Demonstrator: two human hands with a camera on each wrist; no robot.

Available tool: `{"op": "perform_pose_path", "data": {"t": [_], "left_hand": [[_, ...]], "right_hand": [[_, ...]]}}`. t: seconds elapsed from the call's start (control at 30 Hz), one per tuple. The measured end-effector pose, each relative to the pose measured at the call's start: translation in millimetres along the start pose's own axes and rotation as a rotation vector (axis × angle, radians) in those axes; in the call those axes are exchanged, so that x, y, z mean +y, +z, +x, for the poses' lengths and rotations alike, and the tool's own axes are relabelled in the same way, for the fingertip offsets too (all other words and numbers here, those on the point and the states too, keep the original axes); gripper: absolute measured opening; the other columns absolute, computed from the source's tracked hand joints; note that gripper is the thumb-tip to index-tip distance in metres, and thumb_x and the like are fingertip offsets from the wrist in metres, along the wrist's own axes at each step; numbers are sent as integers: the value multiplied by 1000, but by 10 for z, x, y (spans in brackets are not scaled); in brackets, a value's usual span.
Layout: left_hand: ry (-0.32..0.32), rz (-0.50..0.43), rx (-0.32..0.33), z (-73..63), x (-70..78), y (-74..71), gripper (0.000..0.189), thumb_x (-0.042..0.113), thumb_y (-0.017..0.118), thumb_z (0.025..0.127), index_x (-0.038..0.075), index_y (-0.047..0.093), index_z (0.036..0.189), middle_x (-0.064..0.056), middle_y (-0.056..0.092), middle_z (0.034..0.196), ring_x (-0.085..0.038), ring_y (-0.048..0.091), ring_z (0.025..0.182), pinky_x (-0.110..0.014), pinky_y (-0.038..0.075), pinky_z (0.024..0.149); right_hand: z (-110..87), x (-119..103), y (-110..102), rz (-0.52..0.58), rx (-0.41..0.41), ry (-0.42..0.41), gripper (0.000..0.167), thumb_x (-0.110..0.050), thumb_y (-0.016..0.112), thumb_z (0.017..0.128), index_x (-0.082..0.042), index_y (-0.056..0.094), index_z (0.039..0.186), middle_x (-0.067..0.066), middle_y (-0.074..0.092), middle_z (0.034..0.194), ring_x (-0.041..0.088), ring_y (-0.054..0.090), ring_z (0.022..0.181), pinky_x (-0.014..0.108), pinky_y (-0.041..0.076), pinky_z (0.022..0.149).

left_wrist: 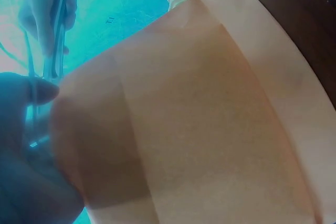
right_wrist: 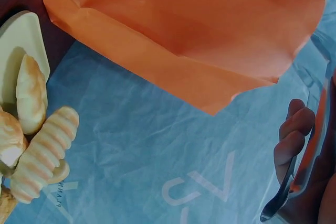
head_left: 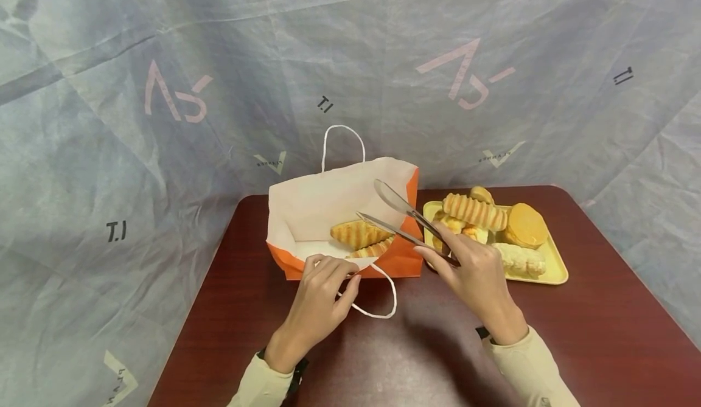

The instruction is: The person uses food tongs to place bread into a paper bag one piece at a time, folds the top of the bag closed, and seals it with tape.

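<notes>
Gripping metal tongs (head_left: 421, 219) (prob. light, slick; hold mid-arms), tips apart over mouth of orange bag (head_left: 328, 197): your R hand (head_left: 476, 273). Your L hand (head_left: 323, 291) pinches bag's near rim; thin paper, may crease. Bread inside (head_left: 356, 234), likely soft; hold mid-body. Right: yellow tray (head_left: 558, 268) w/ more rolls (head_left: 475, 210).

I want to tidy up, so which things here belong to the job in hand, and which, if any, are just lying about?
Seemingly in the job:
- left hand, holding the paper bag by its near rim
- right hand, gripping the tongs
- bread pieces inside the bag
- yellow tray and its bread

Seemingly just surroundings:
- table
- printed sheet behind
</notes>
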State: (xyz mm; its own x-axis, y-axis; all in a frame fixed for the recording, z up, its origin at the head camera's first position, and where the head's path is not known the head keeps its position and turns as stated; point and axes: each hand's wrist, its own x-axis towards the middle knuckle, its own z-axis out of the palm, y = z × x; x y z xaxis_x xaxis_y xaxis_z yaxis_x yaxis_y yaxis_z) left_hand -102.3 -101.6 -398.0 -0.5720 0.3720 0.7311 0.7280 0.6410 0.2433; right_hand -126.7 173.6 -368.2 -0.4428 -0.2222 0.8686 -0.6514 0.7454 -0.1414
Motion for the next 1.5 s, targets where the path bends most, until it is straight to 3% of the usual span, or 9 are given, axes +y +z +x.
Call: {"op": "perform_pose_path", "data": {"t": [0.17, 0.43, 0.7, 0.97, 1.27, 1.5], "left_hand": [[-1, -4, 4, -2, -1, 4, 7, 17, 63, 94, 13, 68, 95, 4, 67, 89, -13, 62, 85, -41, 38, 89], [-6, 0, 11, -22, -11, 24, 6, 16, 64, 93, 13, 68, 94, 4, 67, 88, -13, 62, 85, -41, 38, 89], [-24, -6, -1, -28, 1, 20, 8, 17, 63, 94, 12, 69, 94, 4, 66, 88, -13, 62, 84, -41, 37, 88], [-15, -6, 4, -23, -7, 33, 7, 17, 63, 94, 12, 69, 95, 4, 67, 88, -12, 62, 84, -41, 38, 89], [-11, 2, 2, -23, -5, 37, 7, 18, 63, 94, 13, 68, 94, 4, 66, 89, -12, 62, 85, -40, 38, 89], [-10, 5, 2, -26, -1, 40, 7, 17, 64, 94, 12, 69, 94, 4, 66, 89, -13, 62, 85, -40, 37, 89]], "right_hand": [[-16, 17, -54, 5, -8, 7, 47, -52, 64, 93, -10, 73, 112, -8, 47, 60, 5, 37, 49, 25, 29, 44], [-61, 61, -116, -16, 49, -3, 51, -52, 64, 93, -7, 72, 114, -6, 46, 59, 5, 35, 49, 23, 29, 44], [-124, 127, -252, -27, 80, 47, 53, -53, 64, 92, -6, 72, 115, -4, 49, 61, 8, 40, 50, 24, 31, 46], [-252, 293, -380, -76, 95, 103, 55, -54, 65, 91, -2, 72, 108, 1, 62, 67, 9, 49, 50, 24, 37, 46], [-418, 452, -496, -82, 95, 134, 58, -56, 66, 89, -2, 73, 108, 0, 62, 67, 9, 50, 50, 20, 38, 48], [-583, 608, -622, -148, 66, 165, 66, -63, 60, 89, -2, 73, 109, 1, 63, 67, 9, 49, 50, 21, 35, 44]]}}
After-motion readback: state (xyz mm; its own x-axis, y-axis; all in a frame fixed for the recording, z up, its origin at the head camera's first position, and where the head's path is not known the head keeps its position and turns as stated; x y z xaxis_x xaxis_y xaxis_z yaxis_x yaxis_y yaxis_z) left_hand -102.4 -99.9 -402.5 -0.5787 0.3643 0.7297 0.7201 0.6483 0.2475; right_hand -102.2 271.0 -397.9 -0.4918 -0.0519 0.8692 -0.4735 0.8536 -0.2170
